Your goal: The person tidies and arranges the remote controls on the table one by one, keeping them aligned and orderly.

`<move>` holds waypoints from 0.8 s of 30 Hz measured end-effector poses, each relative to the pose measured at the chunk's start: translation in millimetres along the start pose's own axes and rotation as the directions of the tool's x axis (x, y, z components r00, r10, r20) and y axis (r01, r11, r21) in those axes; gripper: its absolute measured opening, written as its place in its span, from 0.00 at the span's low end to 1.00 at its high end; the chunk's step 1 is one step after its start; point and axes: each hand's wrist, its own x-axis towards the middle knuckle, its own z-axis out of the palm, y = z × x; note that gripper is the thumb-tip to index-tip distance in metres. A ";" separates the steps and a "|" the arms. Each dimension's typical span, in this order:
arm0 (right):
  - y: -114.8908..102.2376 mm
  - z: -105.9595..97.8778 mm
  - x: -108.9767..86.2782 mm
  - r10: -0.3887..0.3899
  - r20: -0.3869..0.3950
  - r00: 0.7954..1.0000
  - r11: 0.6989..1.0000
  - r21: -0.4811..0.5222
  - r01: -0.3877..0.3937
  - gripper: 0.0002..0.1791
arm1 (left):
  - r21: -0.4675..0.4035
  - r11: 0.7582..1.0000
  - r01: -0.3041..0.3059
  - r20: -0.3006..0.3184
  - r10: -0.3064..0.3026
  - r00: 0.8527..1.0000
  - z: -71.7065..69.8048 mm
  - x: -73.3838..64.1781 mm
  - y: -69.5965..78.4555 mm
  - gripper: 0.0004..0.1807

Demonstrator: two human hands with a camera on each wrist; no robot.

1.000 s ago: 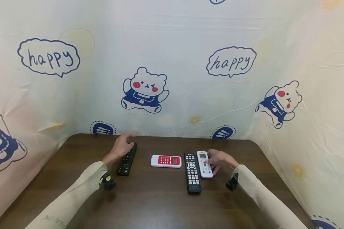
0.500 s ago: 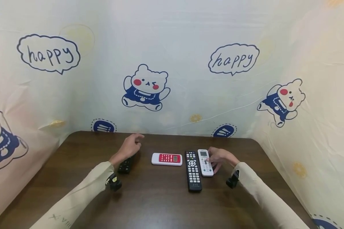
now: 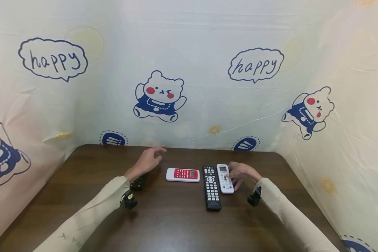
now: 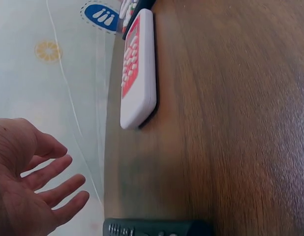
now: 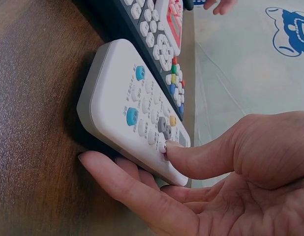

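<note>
My head feed's got a backdrop (image 3: 195, 42) reading "happy" twice behind the brown bench (image 3: 176, 224), where the left hand (image 3: 148, 160) hangs with fingers loosely spread while the right hand (image 3: 240, 172) pinches the white remote control (image 3: 224, 182), just beside a black remote control (image 3: 212, 196). I'd guess light, stiff, slightly slick plastic, best held by the long edges; its tiny button labels (image 5: 130, 92) I can't read.
</note>
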 end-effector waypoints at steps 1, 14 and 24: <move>0.0 0.3 0.1 0.002 0.001 1.000 1.000 0.001 -0.002 0.28 | -0.002 1.000 -0.001 0.007 0.001 1.000 1.2 -0.1 1.4 0.20; 1.3 2.5 3.8 -0.009 0.021 1.000 1.000 0.016 0.009 0.29 | -0.007 0.996 -0.094 0.076 0.094 0.993 25.4 -2.2 13.5 0.19; 1.5 -0.8 4.2 -0.001 0.037 0.999 1.000 -0.005 0.001 0.29 | 0.116 0.974 -0.195 0.168 0.174 0.970 38.5 -3.4 25.2 0.22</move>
